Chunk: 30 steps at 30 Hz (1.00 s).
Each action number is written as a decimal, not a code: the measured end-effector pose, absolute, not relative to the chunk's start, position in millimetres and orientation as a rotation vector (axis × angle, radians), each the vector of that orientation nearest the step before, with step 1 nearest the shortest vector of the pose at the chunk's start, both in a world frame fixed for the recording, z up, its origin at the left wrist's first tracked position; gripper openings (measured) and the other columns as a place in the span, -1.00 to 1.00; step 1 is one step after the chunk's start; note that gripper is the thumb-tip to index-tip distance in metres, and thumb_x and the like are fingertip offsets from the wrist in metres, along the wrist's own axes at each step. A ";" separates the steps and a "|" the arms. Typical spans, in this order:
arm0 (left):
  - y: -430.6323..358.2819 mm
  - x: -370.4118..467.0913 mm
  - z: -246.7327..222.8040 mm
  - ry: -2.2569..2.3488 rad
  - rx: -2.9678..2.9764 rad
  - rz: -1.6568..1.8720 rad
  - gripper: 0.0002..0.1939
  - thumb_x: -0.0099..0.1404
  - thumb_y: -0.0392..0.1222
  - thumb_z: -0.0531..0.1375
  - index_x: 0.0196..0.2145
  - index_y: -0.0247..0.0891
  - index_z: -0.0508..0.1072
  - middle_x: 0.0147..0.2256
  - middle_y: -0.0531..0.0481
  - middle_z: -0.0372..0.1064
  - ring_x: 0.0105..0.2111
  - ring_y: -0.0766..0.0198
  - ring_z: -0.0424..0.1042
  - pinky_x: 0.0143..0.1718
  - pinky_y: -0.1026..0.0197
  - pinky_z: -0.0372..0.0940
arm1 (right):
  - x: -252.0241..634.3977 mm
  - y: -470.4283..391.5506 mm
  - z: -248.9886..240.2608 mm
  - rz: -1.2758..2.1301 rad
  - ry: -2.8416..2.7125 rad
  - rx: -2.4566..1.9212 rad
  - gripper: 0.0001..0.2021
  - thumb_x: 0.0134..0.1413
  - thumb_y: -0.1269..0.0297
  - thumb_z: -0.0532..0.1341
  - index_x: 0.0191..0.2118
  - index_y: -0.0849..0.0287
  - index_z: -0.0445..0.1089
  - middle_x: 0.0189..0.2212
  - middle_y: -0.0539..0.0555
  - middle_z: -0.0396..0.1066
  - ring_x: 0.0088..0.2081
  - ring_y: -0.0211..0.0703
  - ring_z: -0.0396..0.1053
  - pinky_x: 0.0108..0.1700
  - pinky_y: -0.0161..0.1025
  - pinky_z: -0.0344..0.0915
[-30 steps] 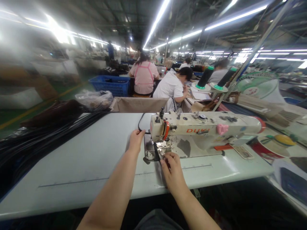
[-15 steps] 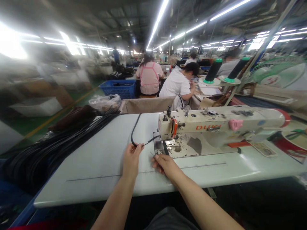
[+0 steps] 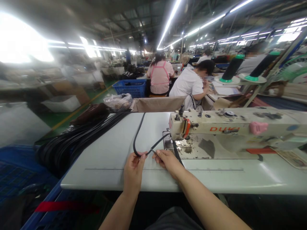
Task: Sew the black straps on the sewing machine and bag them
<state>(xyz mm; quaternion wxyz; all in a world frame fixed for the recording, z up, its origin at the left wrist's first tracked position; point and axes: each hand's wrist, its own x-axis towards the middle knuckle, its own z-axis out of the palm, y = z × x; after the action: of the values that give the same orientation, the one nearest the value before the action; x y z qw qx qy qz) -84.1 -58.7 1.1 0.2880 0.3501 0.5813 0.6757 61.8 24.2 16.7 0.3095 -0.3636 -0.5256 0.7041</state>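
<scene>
Between the thumb and fingers of my left hand [image 3: 134,167] is a narrow black strip [image 3: 135,140], like cord or piping. It runs in a curve from the table's far edge down to my hand, then up to the sewing machine [image 3: 216,131] near the needle. My right hand [image 3: 166,161] is closed around small metal thread snips [image 3: 153,151], mostly hidden by the fingers. Their tips touch or cross the strip just right of my left fingers. Another black length passes under my right wrist from the needle plate [image 3: 183,143].
The white table [image 3: 103,153] has a printed ruler line [image 3: 107,169]. Many black strips [image 3: 79,140] hang over its left side. Blue crates [image 3: 130,88] stand at left and behind. Two thread cones [image 3: 232,68] rise at right. Co-workers sit ahead, one in a white shirt [image 3: 185,83].
The metal snips in my right hand have moved up to the black strip, beside my left fingers. My left hand keeps its pinch. The whole view has shifted to the left.
</scene>
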 end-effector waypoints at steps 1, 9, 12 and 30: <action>-60.7 -84.7 3.3 1.564 0.937 1.809 -0.64 0.28 0.10 0.35 -0.15 -0.20 0.44 -0.11 -0.16 0.60 0.01 0.02 0.58 0.10 -0.02 0.45 | 62.6 23.2 17.4 1.861 -1.400 -0.959 -0.48 0.11 -0.24 0.25 -0.35 0.22 0.50 -0.57 -0.05 0.29 -0.63 -0.39 -0.05 -0.57 -0.34 -0.20; -78.2 -87.7 15.7 1.646 0.948 1.841 -0.66 0.30 0.08 0.34 -0.14 -0.18 0.44 -0.09 -0.15 0.60 0.00 0.05 0.59 0.12 0.01 0.44 | 65.5 15.1 21.8 1.902 -1.452 -0.931 -0.47 0.12 -0.27 0.23 -0.35 0.21 0.50 -0.56 -0.03 0.32 -0.63 -0.38 -0.02 -0.57 -0.33 -0.19; -83.8 -88.9 14.9 1.642 0.982 1.832 -0.67 0.30 0.08 0.34 -0.14 -0.17 0.44 -0.08 -0.14 0.60 0.00 0.04 0.58 0.11 0.02 0.44 | 59.3 13.4 24.9 1.916 -1.487 -0.917 -0.47 0.13 -0.27 0.23 -0.35 0.20 0.50 -0.57 -0.03 0.31 -0.62 -0.37 -0.02 -0.56 -0.34 -0.16; -84.1 -142.9 6.2 1.667 0.944 1.524 -0.55 0.09 0.18 0.41 -0.24 -0.20 0.48 -0.19 -0.17 0.62 -0.10 0.01 0.61 0.02 0.00 0.46 | 127.9 -1.1 20.4 0.058 -2.392 -1.681 -0.53 0.26 0.36 0.20 0.27 0.16 0.34 -0.02 0.29 0.46 -0.10 0.11 0.48 -0.14 -0.12 0.35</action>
<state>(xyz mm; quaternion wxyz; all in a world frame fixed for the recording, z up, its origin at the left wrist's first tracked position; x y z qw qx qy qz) -142.9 -84.1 6.2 0.3402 0.3626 0.6403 0.5854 127.9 -1.1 20.4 0.1088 -0.5714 -0.8132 0.0199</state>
